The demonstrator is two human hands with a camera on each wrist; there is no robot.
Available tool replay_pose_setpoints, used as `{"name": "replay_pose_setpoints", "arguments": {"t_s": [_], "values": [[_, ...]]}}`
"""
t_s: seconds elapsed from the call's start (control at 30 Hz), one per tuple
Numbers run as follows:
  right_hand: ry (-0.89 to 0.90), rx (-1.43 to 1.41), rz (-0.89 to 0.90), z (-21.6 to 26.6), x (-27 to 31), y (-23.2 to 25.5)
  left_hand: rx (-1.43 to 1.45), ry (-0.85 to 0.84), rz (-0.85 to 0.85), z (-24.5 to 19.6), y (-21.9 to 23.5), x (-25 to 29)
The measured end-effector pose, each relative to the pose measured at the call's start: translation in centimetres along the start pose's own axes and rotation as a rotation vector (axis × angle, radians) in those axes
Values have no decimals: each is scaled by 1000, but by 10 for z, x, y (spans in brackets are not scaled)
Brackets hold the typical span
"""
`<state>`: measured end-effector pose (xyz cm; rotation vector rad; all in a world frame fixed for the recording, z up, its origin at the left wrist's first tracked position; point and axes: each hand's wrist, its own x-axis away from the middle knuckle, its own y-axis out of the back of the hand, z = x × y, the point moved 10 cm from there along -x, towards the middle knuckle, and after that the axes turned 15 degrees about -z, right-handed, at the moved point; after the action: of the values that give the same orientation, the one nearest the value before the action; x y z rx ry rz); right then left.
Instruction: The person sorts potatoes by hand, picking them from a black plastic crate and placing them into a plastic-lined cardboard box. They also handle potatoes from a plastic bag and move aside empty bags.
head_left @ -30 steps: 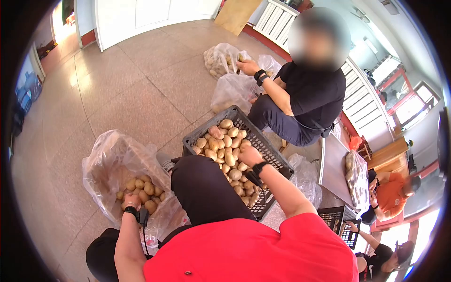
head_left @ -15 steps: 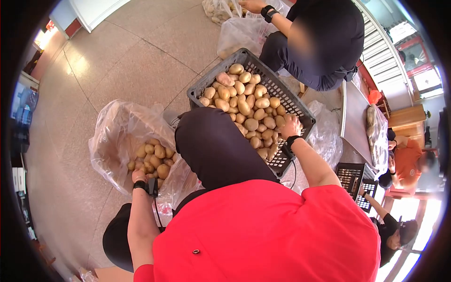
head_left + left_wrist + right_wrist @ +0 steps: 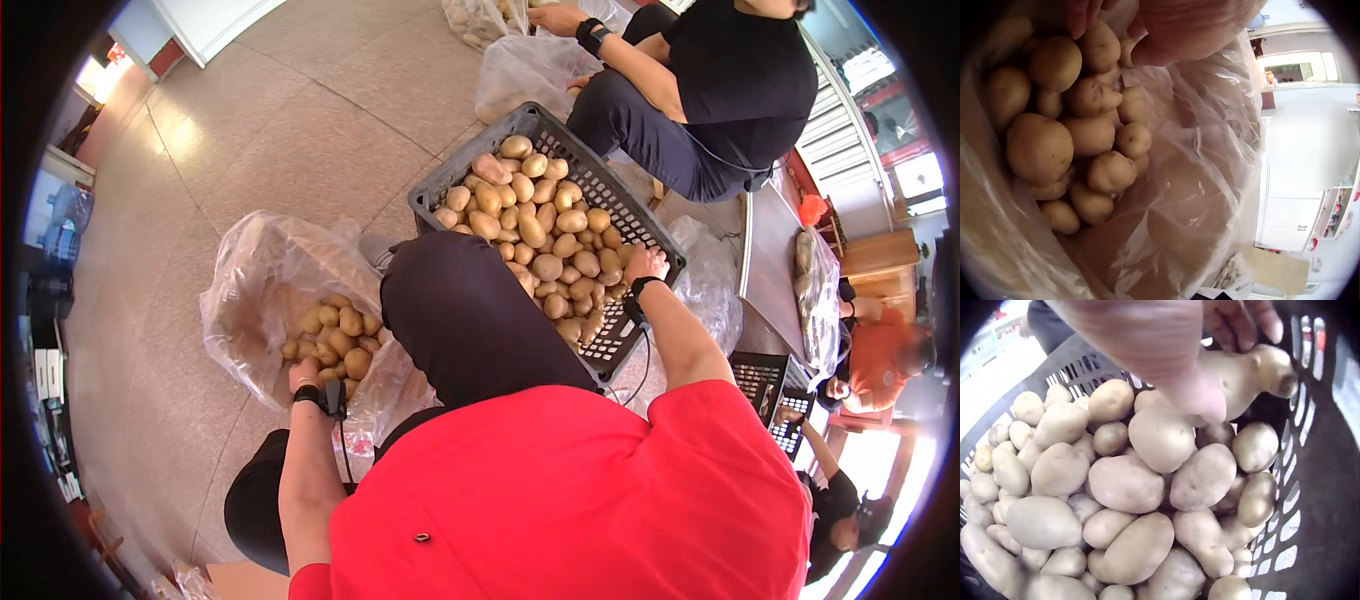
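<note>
In the right wrist view my right hand (image 3: 1147, 347) holds a long knobbly potato (image 3: 1244, 381), thumb on its near side and fingers behind. This is at the side wall of a black plastic crate (image 3: 470, 160) heaped with potatoes (image 3: 530, 225). My left hand (image 3: 303, 375) is inside a clear plastic bag (image 3: 255, 260), over a smaller pile of potatoes (image 3: 1088, 134). Its loosely spread thumb and fingers reach down around the top of the pile, next to a round potato (image 3: 1099, 47); part of the hand is cut off by the left wrist view's edge.
My bent knee (image 3: 450, 300) stands between bag and crate. Beyond the crate crouches a person in black (image 3: 740, 90), beside more clear bags (image 3: 525, 75). Crumpled plastic (image 3: 705, 290) lies right of the crate. Two more people and a second black crate (image 3: 757, 380) are at far right.
My right hand has moved from the middle of the potatoes to the crate's right side and now holds a potato. The left hand has stayed in the bag. The head view has shifted.
</note>
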<state>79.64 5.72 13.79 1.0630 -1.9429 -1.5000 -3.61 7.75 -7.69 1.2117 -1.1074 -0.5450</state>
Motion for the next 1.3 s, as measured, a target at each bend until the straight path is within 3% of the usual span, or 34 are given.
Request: {"name": "replay_pose_setpoints", "arguments": {"t_s": [0.07,0.17,0.2,0.23,0.27,0.3,0.37,0.4,0.47,0.5,0.53,0.57,0.6,0.63,0.67,0.73,0.83,0.9,0.97,1.0,1.03,1.1,1.2,1.23,1.27,1.3], "values": [[26,74,-6,-2,-2,-2,349,353,-209,0,41,28],[14,93,-17,-5,-5,-2,398,301,-317,-26,72,54],[-2,53,49,-7,-9,-11,361,382,-309,-36,91,69],[27,14,81,-6,-9,-19,301,348,-340,-35,85,62],[25,22,1,-10,-13,-26,334,318,-357,-45,94,69],[44,-54,-22,-10,-13,-27,372,392,-354,-45,94,73],[16,-169,127,-9,-8,-32,363,338,-346,-54,98,73],[22,-231,101,-6,-7,-32,358,311,-389,-57,101,75],[82,-138,86,-7,-15,-69,348,255,-430,-61,97,71],[169,-110,194,12,0,-29,346,222,-430,-64,93,69],[128,-123,200,16,7,-5,360,272,-455,-66,100,76],[108,-145,195,13,7,-6,367,276,-397,-70,104,80],[247,-94,221,25,8,-5,387,293,-359,-73,108,85],[219,-70,288,14,-2,-46,413,314,-319,-76,111,91],[305,-24,208,21,-12,-65,462,360,-341,-77,121,97],[97,-78,287,9,-2,-56,478,314,-226,-86,124,105],[-125,-178,232,-9,-4,-60,459,297,-235,-92,132,108],[6,-78,288,-5,-22,-95,467,281,-265,-94,132,106],[280,-6,479,3,-30,-120,494,186,-290,-106,134,98],[538,-54,324,19,-27,-113,408,136,-356,-112,144,99],[590,-103,281,9,-42,-142,424,138,-357,-117,154,102],[661,-14,294,14,-27,-111,396,-25,-221,-142,167,106],[766,18,244,16,-36,-110,502,-119,-314,-165,187,110],[772,23,234,6,-24,-80,511,-113,-319,-169,188,109],[341,-245,336,-10,-29,-53,591,-149,-353,-177,191,107],[-101,-504,423,12,-10,14,670,-187,-388,-185,197,107]]}}
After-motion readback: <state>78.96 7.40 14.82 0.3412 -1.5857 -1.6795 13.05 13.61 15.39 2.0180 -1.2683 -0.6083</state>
